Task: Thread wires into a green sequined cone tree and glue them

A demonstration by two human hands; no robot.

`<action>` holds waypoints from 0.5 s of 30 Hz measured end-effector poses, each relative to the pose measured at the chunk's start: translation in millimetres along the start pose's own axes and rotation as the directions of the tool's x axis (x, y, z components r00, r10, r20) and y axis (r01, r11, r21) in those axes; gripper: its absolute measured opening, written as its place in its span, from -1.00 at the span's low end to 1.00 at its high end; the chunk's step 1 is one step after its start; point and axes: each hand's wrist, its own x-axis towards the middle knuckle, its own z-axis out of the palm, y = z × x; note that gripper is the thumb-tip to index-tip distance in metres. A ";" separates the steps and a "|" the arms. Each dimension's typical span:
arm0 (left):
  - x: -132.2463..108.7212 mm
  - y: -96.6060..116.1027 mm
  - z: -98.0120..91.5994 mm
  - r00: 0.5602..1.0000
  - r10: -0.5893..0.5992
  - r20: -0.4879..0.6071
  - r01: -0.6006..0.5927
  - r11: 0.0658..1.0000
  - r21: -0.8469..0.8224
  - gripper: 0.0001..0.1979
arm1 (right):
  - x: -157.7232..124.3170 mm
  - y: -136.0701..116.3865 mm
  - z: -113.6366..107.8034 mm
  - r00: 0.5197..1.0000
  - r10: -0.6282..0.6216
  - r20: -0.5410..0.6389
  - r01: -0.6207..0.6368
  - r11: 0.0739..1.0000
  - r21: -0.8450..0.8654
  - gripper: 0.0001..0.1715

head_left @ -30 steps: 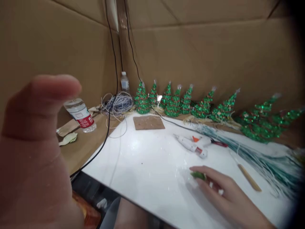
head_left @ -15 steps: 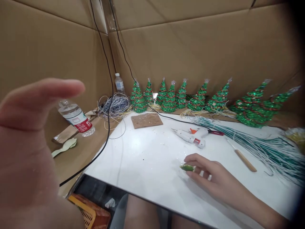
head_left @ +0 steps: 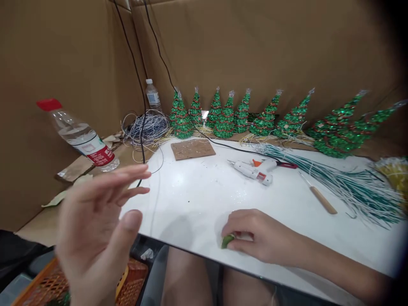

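My left hand (head_left: 102,225) is raised at the left, in front of the table's edge, its fingers apart and nothing in it. Near the front edge of the white tabletop (head_left: 197,187), my right hand (head_left: 251,233) has its thumb and fingers closed on a small green object (head_left: 227,241). Part of that object is hidden by the fingers. A white glue gun (head_left: 251,171) lies beyond my right hand, and an awl with a wooden handle (head_left: 322,199) rests to its right.
Green tinsel trees (head_left: 228,119) line the back. Green and white wires (head_left: 350,187) lie at the right. A small brown board (head_left: 193,149), a red-capped bottle (head_left: 92,146) and a black cable (head_left: 140,89) are farther left. An orange basket (head_left: 134,278) sits below.
My left hand has moved away from the camera, and more of its fingers show. My right hand has moved left and nearer the front edge with the green object. The view has shifted.
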 end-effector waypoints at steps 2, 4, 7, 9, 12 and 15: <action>-13.1 -11.4 3.3 0.997 -0.037 0.067 0.035 0.999 0.019 -0.73 | 4.2 -1.2 2.7 0.996 -0.054 0.065 0.054 0.999 0.005 -0.87; -22.0 -28.8 3.0 0.994 -0.066 0.085 0.063 0.997 0.047 -0.74 | 11.9 2.2 5.6 0.991 -0.105 0.083 0.106 0.994 -0.007 -0.90; -28.5 -59.3 -0.6 0.985 -0.138 0.101 0.125 0.984 0.128 -0.78 | 31.6 15.8 7.3 0.990 -0.143 -0.004 0.142 0.987 -0.080 -0.93; -30.5 -76.2 -3.0 0.976 -0.185 0.112 0.163 0.970 0.182 -0.83 | 46.6 26.2 4.0 0.983 -0.114 -0.143 0.089 0.981 -0.174 -0.92; -32.4 -90.8 -6.2 0.963 -0.249 0.100 0.222 0.949 0.225 -0.84 | 58.9 31.1 -5.7 0.942 -0.027 -0.336 -0.061 0.967 -0.249 -0.91; -33.3 -93.2 -8.9 0.959 -0.277 0.059 0.259 0.943 0.210 -0.84 | 52.4 17.3 -8.3 0.969 -0.014 -0.248 -0.045 0.972 -0.231 -0.92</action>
